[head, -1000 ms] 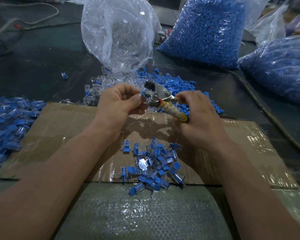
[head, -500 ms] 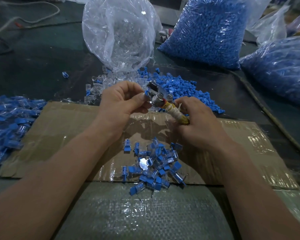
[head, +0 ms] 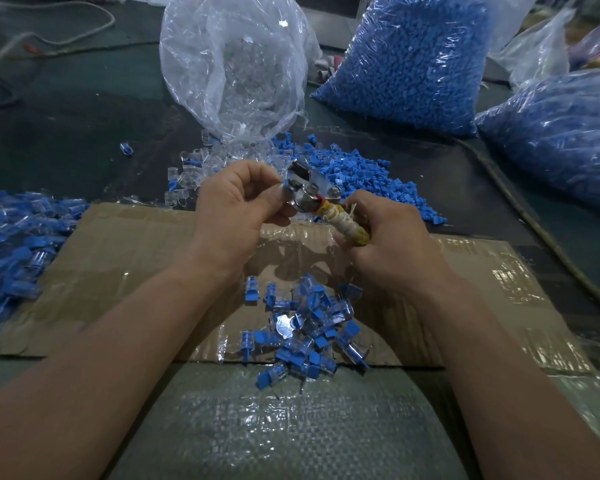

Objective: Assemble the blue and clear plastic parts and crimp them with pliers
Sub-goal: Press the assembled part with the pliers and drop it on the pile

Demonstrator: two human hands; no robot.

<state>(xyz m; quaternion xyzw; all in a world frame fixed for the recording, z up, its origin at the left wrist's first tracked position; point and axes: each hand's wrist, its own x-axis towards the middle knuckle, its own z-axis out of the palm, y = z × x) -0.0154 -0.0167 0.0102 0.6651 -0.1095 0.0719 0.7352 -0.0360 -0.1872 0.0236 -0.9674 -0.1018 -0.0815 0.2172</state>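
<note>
Left hand [head: 236, 199] pinches a small blue and clear plastic part [head: 285, 184] between thumb and fingers, right at the head of the metal pliers with the yellow-wrapped handle [head: 309, 194]. Right hand [head: 392, 251], at 4 o'clock of the left, has its fingers clenched round that handle. At 6 o'clock, a pile of assembled blue-and-clear pieces [head: 305, 327] lies on the taped brown cardboard sheet [head: 136, 271]
</note>
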